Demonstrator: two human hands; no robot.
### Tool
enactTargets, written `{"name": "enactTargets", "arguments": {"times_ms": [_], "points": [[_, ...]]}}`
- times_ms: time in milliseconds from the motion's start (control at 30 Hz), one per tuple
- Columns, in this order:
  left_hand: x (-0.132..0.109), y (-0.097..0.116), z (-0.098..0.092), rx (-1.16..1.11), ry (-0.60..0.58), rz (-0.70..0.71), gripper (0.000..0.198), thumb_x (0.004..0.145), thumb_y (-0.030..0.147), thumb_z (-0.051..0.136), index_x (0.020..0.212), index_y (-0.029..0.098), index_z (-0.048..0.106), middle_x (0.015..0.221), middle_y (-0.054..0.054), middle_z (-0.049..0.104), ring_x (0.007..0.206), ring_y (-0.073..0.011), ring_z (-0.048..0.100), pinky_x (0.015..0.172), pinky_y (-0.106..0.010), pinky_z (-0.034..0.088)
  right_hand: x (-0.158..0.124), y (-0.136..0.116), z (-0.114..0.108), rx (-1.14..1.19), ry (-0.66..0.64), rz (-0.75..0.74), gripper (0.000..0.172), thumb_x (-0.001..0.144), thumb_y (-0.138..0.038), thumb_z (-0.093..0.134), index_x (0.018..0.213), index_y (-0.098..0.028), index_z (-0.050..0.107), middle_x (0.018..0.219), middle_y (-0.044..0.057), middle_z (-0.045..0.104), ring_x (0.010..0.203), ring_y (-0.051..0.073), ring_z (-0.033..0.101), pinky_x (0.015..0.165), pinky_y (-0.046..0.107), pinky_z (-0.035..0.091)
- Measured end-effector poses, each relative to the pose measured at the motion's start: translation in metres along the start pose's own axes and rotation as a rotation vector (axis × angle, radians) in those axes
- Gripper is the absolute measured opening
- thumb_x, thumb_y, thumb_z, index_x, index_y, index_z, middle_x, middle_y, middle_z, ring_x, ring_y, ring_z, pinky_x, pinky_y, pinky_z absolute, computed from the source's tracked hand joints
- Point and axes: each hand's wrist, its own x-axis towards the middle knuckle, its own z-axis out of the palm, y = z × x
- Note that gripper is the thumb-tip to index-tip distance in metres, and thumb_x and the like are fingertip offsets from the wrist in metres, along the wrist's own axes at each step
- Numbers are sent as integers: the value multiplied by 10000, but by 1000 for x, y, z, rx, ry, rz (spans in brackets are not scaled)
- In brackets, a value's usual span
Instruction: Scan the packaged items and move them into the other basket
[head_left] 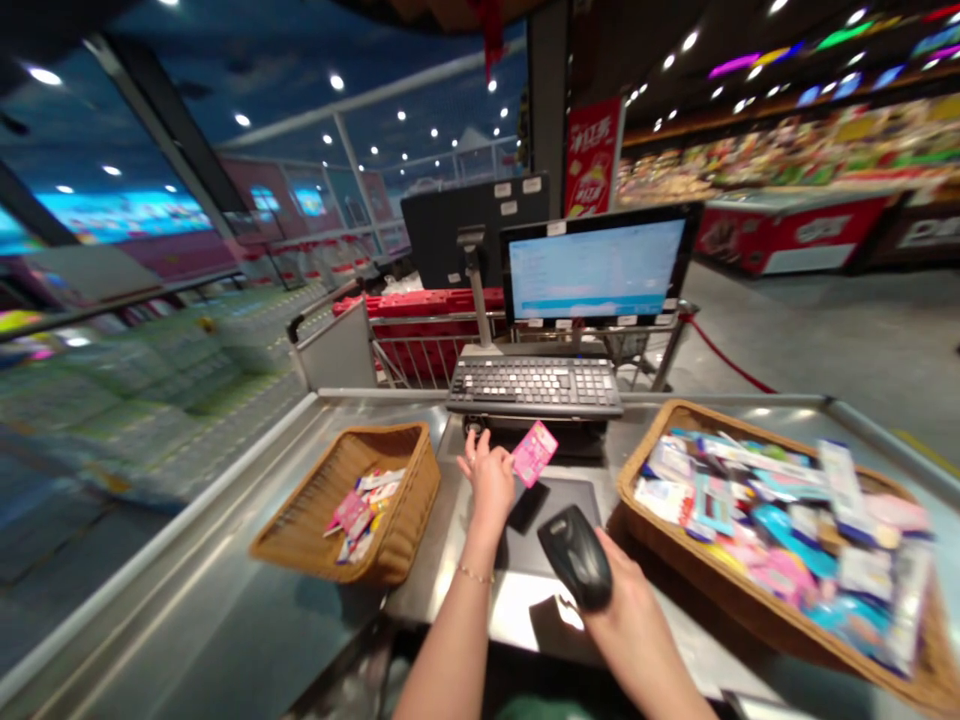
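My left hand [489, 480] pinches a small pink packet [534, 453] and holds it up just below the keyboard [535, 386]. My right hand [630, 610] grips a black handheld barcode scanner [576, 553], whose head points toward the pink packet. Both hands are over the middle of the steel checkout counter [225, 600], above a dark scanner window [555, 520].
A wicker basket [330, 540] on the left holds a few packets. A larger wicker basket [645, 465] on the right is full of several colourful packets. A lit monitor [596, 268] stands behind the keyboard. Shopping carts and store shelves lie beyond.
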Motion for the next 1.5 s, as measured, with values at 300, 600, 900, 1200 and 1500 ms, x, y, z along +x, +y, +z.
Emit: {"name": "enactTargets", "arguments": {"times_ms": [300,600,900,1200,1500], "points": [[0,-16,-17,25,24,-36,199,827,162,496,720,202,659,1450,-73,484,1450,-278,213,1133,-653,146,5,-2,14,13,-19,-74,522,724,-175,514,1237,-189,613,1321,110,614,1333,296,465,1112,484,352],[-1,-34,-28,42,70,-63,211,831,167,486,728,204,667,1445,-85,488,1451,-290,213,1127,-656,162,10,-17,24,-41,-88,-114,517,768,-219,484,1270,-138,575,1367,148,569,1366,323,412,1093,554,347],[2,-55,-43,105,125,-80,224,833,167,483,729,208,677,1415,-84,519,1434,-296,252,1139,-623,189,16,-30,37,-8,-145,-112,529,755,-218,509,1279,-175,571,1381,163,551,1380,343,383,1060,616,343],[0,-78,-52,114,152,-108,226,843,182,468,749,207,672,1457,-78,476,1444,-324,219,1124,-666,181,17,-54,48,20,-101,-135,474,759,-174,493,1221,-158,597,1345,167,582,1361,352,411,1048,687,312],[-4,-90,-67,108,174,-198,246,830,157,459,751,183,690,1454,-105,475,1450,-327,202,1122,-675,153,29,-49,59,41,-267,-183,520,779,-264,549,1293,-189,561,1403,153,532,1395,345,353,1082,645,301]]}}
